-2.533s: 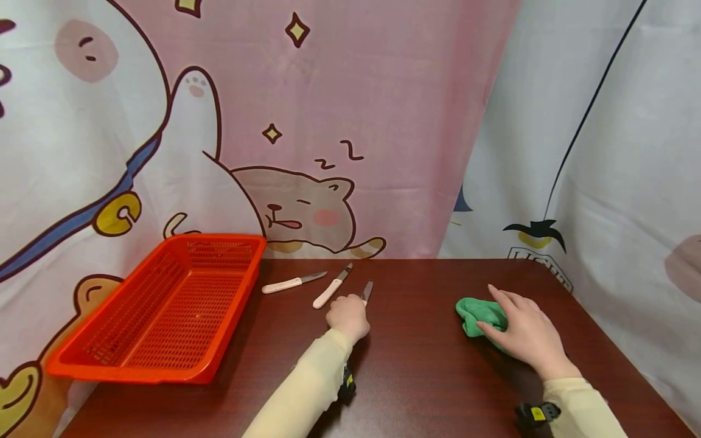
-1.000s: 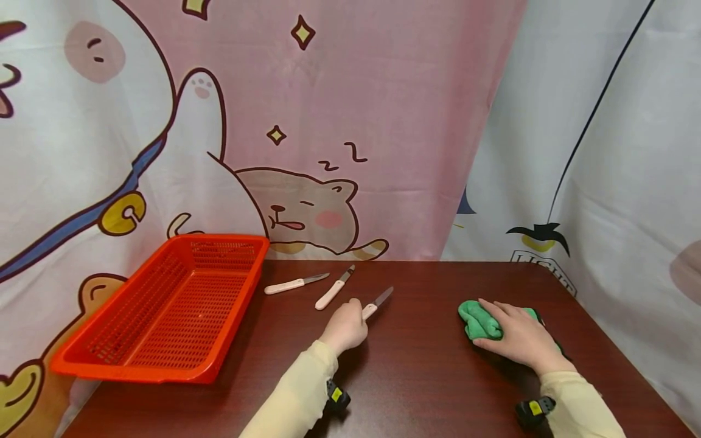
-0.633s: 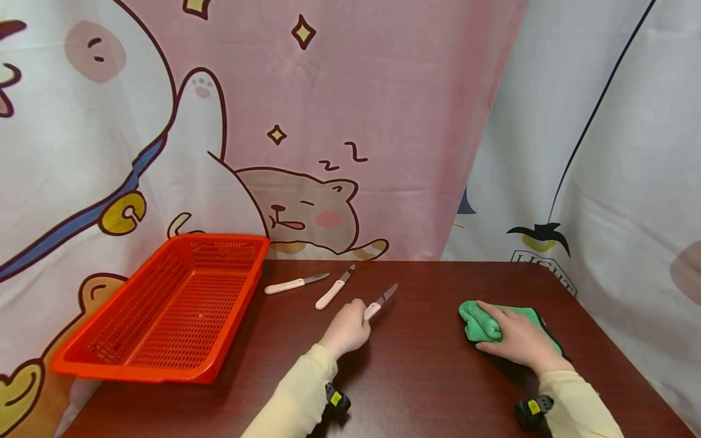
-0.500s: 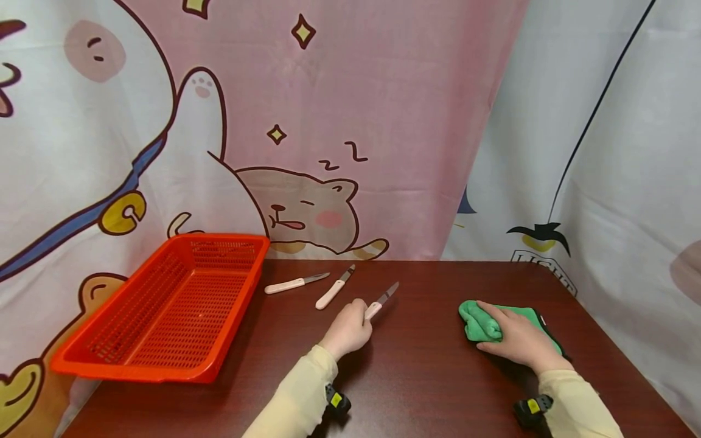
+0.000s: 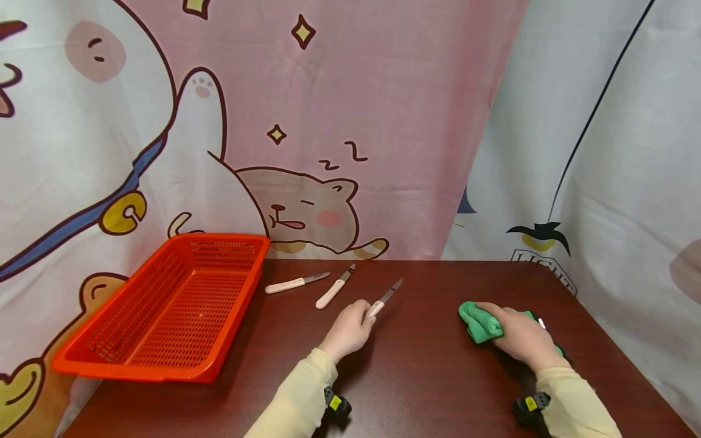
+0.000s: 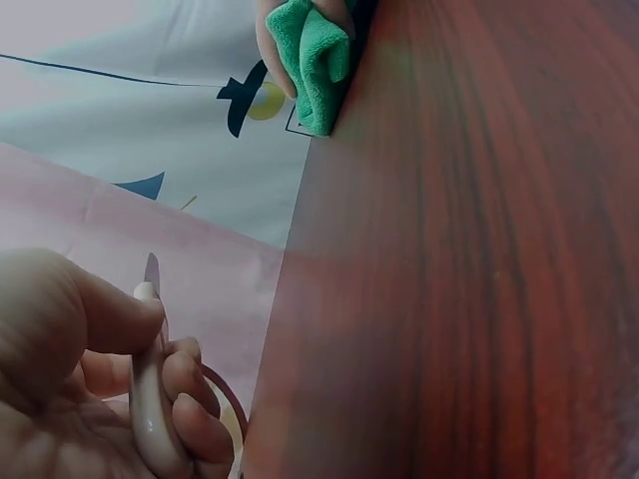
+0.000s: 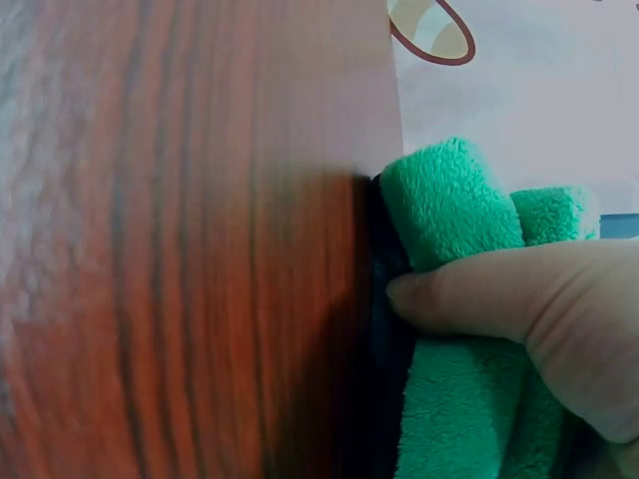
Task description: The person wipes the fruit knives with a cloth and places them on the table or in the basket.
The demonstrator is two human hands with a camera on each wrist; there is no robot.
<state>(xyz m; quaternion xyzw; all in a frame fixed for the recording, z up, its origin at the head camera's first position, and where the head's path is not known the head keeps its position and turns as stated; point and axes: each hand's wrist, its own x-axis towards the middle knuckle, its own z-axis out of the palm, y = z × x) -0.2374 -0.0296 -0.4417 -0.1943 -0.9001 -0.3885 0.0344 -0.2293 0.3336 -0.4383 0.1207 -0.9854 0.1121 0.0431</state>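
My left hand [image 5: 348, 330] grips a small paring knife [image 5: 383, 298] by its white handle, the blade pointing away and to the right. In the left wrist view the thumb presses on the handle [image 6: 152, 409] and the fingers curl round it. My right hand [image 5: 524, 336] holds a green cloth [image 5: 481, 322] at the right of the table; in the right wrist view the thumb lies across the fluffy folded cloth [image 7: 454, 215]. Two more white-handled knives lie on the table behind the left hand: one knife [image 5: 285, 286] nearly sideways, another knife [image 5: 328, 295] slanting away.
An orange-red perforated plastic basket [image 5: 205, 371] stands at the left of the dark brown wooden table [image 5: 432, 389]. Behind the table hangs a printed cloth curtain [image 5: 394, 121] with cartoon animals. Black cameras are strapped to both wrists.
The left hand has picked up the third knife and turned its blade toward the right. The right hand has come down onto the green cloth and gathered it in its fingers.
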